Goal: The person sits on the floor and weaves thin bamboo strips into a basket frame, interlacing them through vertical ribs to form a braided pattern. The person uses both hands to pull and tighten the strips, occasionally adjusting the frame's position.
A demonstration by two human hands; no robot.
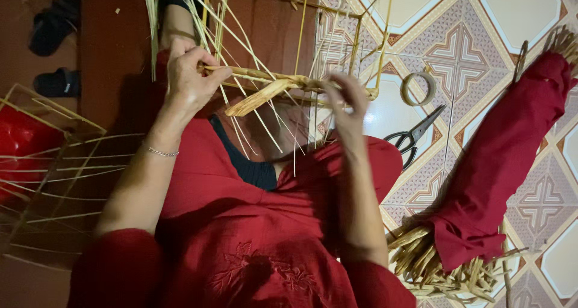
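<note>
Here both hands grip the bamboo frame (289,82) — left hand (189,79) closed, right hand (346,103) pinching

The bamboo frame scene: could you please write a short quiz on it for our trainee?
1. True or false: the left hand grips the bamboo frame.
2. What lies on the tiled floor just below the tape roll? A) scissors B) hammer C) knife
3. What colour is the cloth wrapped round the bundle of bamboo strips?

Key: 1 true. 2 A, the scissors. 3 red. The right hand is blurred at the frame; its fingers' grip is unclear.
</note>
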